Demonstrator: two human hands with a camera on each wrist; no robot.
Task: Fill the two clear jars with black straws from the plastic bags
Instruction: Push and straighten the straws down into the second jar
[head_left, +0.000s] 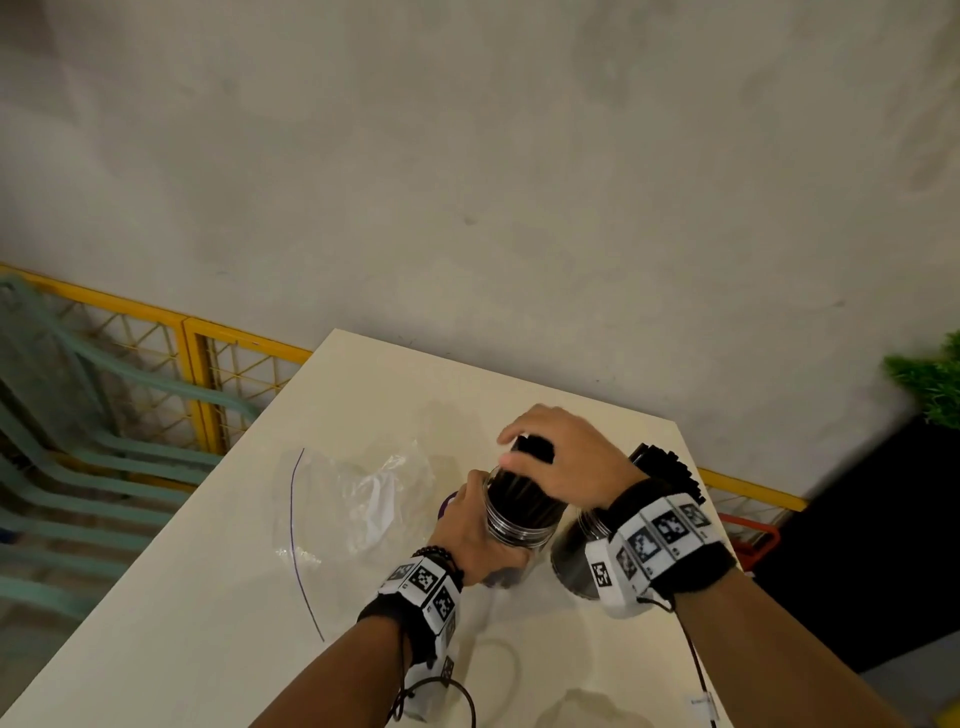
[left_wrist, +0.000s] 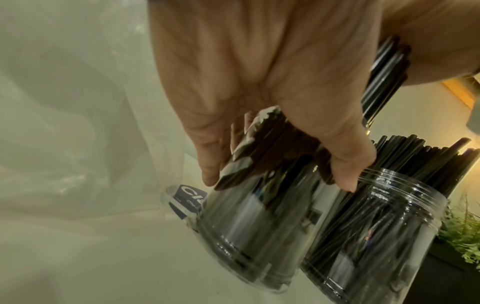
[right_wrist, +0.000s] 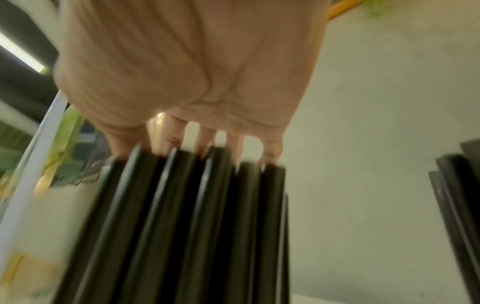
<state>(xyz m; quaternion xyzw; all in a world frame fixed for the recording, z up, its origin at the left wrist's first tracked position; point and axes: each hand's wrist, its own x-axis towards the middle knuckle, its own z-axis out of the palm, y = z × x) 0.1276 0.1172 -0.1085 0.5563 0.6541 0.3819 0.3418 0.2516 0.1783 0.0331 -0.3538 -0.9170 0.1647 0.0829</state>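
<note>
My left hand (head_left: 462, 525) grips a clear jar (head_left: 519, 525) and tilts it on the white table (head_left: 208, 623). The jar is packed with black straws (head_left: 530, 449). My right hand (head_left: 566, 457) arches over the straw tops, with the thumb on one side and the fingers on the other, holding the bundle. In the left wrist view the left hand (left_wrist: 259, 92) wraps the held jar (left_wrist: 259, 226). The second jar (left_wrist: 389, 226) stands just to its right, full of straws. In the right wrist view the fingers (right_wrist: 207, 137) lie against the straw ends (right_wrist: 194, 205).
A crumpled empty plastic bag (head_left: 363, 499) lies left of the jars. A blue-labelled bag (left_wrist: 189, 199) sits behind the held jar. A green plant (head_left: 930, 384) on a black stand is at the right. A yellow mesh fence (head_left: 234, 374) and green chairs (head_left: 78, 441) are to the left.
</note>
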